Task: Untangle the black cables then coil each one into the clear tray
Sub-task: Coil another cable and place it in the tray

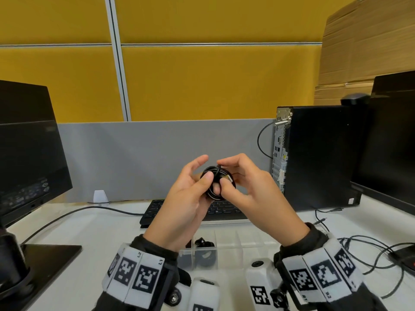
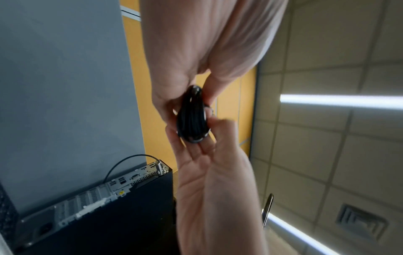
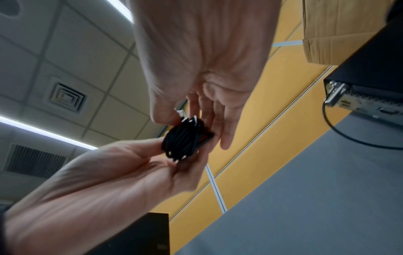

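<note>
Hands: coil (image 1: 216,182) pinched between left hand (image 1: 187,198) and right hand (image 1: 244,191), held above counter (image 1: 94,223).
Hidden: tray (image 1: 226,243) partly covered by wrists.

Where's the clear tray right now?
In the head view the clear tray sits low and central on the white desk, just in front of the black keyboard, below the raised hands.

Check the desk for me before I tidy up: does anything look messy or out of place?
Mostly tidy. Loose black cables sprawl uncoiled on the desk at the right, beside the clear tray. The coiled cable held by both hands looks neat.
</note>
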The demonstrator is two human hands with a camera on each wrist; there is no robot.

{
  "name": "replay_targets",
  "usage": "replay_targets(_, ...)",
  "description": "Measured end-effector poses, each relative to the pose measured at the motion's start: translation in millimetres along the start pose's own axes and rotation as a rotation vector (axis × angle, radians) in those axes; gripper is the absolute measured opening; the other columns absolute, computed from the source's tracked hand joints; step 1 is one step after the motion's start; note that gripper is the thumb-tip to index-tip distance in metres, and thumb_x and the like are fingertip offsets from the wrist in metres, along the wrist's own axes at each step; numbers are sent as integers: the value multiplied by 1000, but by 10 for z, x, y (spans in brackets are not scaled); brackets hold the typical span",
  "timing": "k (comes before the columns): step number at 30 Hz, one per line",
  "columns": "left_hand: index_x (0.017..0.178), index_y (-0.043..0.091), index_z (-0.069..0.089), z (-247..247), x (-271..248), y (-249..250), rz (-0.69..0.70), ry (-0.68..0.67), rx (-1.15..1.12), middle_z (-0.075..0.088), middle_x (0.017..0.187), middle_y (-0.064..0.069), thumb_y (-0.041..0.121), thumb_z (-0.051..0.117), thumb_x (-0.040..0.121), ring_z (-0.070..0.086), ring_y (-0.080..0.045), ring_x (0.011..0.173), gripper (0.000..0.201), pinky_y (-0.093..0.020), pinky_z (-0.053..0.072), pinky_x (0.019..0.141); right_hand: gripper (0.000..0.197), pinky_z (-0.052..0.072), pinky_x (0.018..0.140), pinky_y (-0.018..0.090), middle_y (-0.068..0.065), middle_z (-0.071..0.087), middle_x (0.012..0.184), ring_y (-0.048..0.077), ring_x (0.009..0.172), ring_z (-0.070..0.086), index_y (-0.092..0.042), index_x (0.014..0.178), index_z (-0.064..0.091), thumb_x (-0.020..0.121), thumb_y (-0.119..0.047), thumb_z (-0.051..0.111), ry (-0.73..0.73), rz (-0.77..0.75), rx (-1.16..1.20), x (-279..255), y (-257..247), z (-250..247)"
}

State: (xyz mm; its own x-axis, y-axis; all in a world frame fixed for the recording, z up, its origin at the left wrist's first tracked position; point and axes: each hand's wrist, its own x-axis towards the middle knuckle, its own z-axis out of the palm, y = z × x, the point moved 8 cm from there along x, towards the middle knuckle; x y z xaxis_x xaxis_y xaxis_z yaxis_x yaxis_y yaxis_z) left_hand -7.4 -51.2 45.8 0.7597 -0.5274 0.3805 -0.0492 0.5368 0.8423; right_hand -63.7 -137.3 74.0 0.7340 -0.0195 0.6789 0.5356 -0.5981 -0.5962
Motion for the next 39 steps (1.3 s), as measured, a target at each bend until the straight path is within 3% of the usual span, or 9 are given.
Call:
replay_targets(4, 116, -11, 52, -18, 30, -14, -44, -62, -4, 56, 104, -22, 8, 40, 96, 53, -24, 100, 30, -27, 50, 91, 15, 51, 75, 34, -4, 58, 80, 12, 77, 59, -21, 88, 41, 90, -22, 55, -16, -53, -44, -3, -55, -11)
replay_targets(7, 112, -12, 56, -14, 36, 14, 0, -45, 30, 66, 101, -16, 7, 41, 96, 61, -18, 96, 29, -23, 53, 87, 23, 50, 69, 41, -2, 55, 81, 18, 79, 56, -18, 87, 40, 92, -41, 45, 46, -111, -295, -12, -107, 3)
replay_targets(10, 112, -2, 59, -33, 39, 49, 93, 18, 68, 65, 91, -13, 4, 46, 93, 63, -10, 79, 24, -20, 54, 79, 32, 40, 46, 26, -4, 46, 89, 14, 79, 45, -18, 85, 43, 94, -46, 31, 175, -219, -727, -18, -214, -23)
replay_targets(13, 110, 5, 59, -71, 31, 89, 164, 76, 84, 59, 79, -8, 2, 48, 91, 58, -6, 68, 22, -19, 53, 74, 34, 17, 44, 18, -5, 35, 76, 15, 66, 40, -17, 73, 44, 95, -41, 33, 210, -216, -873, -20, -230, -49)
replay_targets(20, 109, 8, 60, -156, 40, 107, 211, 169, 36, 53, 66, -1, 8, 44, 94, 57, -10, 73, 22, -24, 53, 80, 31, 31, 54, 19, -9, 32, 61, 11, 59, 38, -34, 62, 28, 92, -44, 32, 76, -214, -433, 20, -145, 46)
replay_targets(25, 110, 6, 59, -152, 44, 38, 151, 136, -138, 51, 73, -3, 16, 42, 95, 60, -9, 77, 25, -20, 55, 72, 39, 32, 57, 15, -5, 41, 65, 12, 62, 42, -10, 66, 49, 93, -35, 38, -13, -260, -315, -16, -125, 146)
replay_targets(33, 94, 5, 57, -103, 33, 96, 72, -7, 8, 65, 80, -1, 13, 58, 78, 64, -9, 76, 19, -20, 54, 68, 33, 36, 60, 10, -12, 41, 76, 5, 62, 43, -11, 72, 53, 93, -32, 38, -33, -317, -398, -42, -162, 210)
replay_targets(36, 92, 6, 55, -94, 15, 112, 79, -25, 108, 66, 71, 3, 7, 52, 88, 65, -8, 70, 5, -19, 52, 63, 35, 49, 61, 31, -2, 55, 87, 15, 67, 53, -10, 74, 54, 93, -34, 35, -69, -329, -459, -43, -150, 236)
replay_targets(39, 85, 6, 54, -79, 1, 111, 88, -24, 170, 64, 64, 4, 5, 49, 91, 62, -8, 63, 8, -19, 51, 58, 33, 45, 57, 33, -5, 53, 81, 13, 62, 47, -16, 66, 43, 90, -37, 35, -127, -333, -511, -53, -175, 244)
